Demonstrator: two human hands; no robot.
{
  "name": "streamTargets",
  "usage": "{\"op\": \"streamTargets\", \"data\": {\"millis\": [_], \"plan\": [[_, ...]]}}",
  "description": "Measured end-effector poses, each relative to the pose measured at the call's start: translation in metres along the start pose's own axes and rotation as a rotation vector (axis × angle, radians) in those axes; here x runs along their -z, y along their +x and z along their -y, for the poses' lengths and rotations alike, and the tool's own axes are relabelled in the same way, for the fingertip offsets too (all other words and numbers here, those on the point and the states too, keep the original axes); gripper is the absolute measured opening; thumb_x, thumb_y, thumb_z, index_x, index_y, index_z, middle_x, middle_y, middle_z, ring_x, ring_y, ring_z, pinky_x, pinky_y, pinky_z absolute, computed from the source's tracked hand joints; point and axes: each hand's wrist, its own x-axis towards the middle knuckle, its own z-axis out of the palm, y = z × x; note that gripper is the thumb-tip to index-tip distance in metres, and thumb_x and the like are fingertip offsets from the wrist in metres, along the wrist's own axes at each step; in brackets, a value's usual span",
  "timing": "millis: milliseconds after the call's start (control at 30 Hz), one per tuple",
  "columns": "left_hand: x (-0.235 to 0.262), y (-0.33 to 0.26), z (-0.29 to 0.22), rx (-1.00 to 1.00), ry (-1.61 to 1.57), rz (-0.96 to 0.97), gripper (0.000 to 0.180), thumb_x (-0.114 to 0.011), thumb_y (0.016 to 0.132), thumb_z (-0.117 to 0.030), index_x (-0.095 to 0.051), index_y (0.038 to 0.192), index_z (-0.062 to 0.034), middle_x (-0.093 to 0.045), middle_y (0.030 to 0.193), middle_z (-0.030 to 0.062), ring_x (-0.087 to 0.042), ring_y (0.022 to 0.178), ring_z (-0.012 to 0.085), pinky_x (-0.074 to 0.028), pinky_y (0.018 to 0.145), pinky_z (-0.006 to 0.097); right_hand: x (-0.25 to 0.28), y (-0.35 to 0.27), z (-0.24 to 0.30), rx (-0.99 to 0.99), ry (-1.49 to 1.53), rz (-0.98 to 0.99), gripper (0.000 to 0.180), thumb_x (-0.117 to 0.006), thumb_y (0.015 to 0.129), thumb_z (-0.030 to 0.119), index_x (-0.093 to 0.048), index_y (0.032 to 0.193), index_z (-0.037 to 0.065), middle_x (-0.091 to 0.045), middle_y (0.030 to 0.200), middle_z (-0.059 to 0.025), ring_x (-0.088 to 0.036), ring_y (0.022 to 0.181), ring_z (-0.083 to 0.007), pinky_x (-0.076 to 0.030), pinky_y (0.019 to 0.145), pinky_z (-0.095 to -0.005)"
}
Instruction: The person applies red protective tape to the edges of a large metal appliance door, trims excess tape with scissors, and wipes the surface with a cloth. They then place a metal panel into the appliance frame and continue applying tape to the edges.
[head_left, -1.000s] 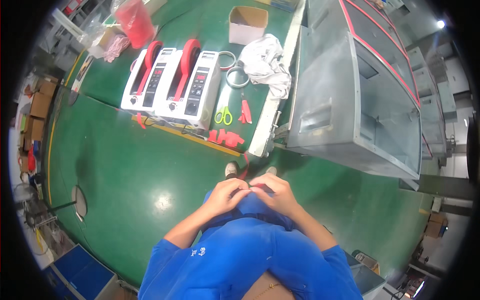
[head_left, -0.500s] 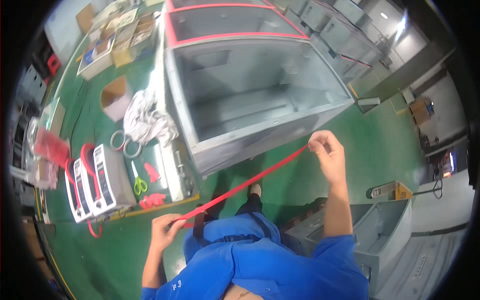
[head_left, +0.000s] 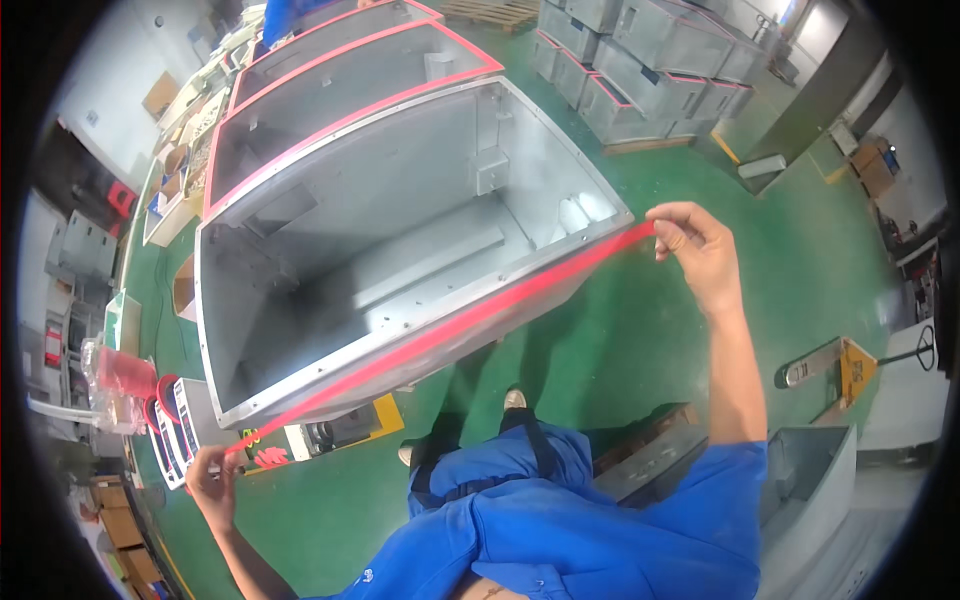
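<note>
A long red strip point(head_left: 440, 333) is stretched between my two hands, slanting up from lower left to upper right. My left hand point(head_left: 212, 488) pinches its lower end near the front left corner of an open grey metal box point(head_left: 375, 215). The other end is between the thumb and fingers of my right hand point(head_left: 705, 262), just beyond the box's right front corner. Along the front of the box, the strip runs close to the rim; whether it touches the metal I cannot tell. The box's rim is bare metal with small holes.
Behind stand more boxes with red-edged rims point(head_left: 350, 128), and a person's blue sleeve point(head_left: 285, 18) shows there. White machines point(head_left: 172, 445) with red rolls are at the left. A pallet jack point(head_left: 845, 368), stacked grey boxes point(head_left: 650, 95) and another box point(head_left: 825, 465) are at the right.
My hands have spread wider, the left going left and the right going up and right. The strip now lies across the front of the box, which appears nearer in view.
</note>
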Motion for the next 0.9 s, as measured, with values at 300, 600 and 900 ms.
{"op": "streamTargets", "data": {"millis": [300, 600, 900], "plan": [[-0.005, 0.018, -0.011, 0.252, -0.452, -0.127, 0.010, -0.060, 0.082, -0.010, -0.058, 0.079, -0.0006, -0.049, 0.063, -0.0007, -0.041, 0.052, 0.0041, -0.032, 0.046, 0.017, 0.028, 0.077, -0.005, -0.107, 0.044, 0.259, 0.013, -0.060, 0.080, 0.009, -0.054, 0.087, -0.001, -0.057, 0.075, -0.0050, -0.056, 0.065, -0.0103, -0.047, 0.059, -0.0232], [-0.017, 0.026, 0.003, 0.354, -0.693, -0.213, 0.009, -0.057, 0.084, -0.012, -0.053, 0.084, -0.0047, -0.047, 0.062, -0.0021, -0.038, 0.049, 0.0040, -0.029, 0.043, 0.018, 0.038, 0.084, -0.025, -0.119, -0.122, 0.406, 0.011, -0.058, 0.082, 0.012, -0.053, 0.083, 0.003, -0.058, 0.075, -0.0039, -0.056, 0.066, -0.0111, -0.047, 0.059, -0.0247], [-0.017, 0.041, 0.000, 0.447, -0.645, -0.235, 0.008, -0.057, 0.085, -0.013, -0.054, 0.083, -0.0055, -0.050, 0.064, -0.0019, -0.043, 0.053, 0.0034, -0.031, 0.043, 0.016, 0.039, 0.080, -0.034, -0.238, -0.057, 0.407, 0.015, -0.060, 0.080, 0.014, -0.054, 0.084, 0.000, -0.058, 0.074, -0.0061, -0.055, 0.064, -0.0117, -0.047, 0.056, -0.0245]]}}
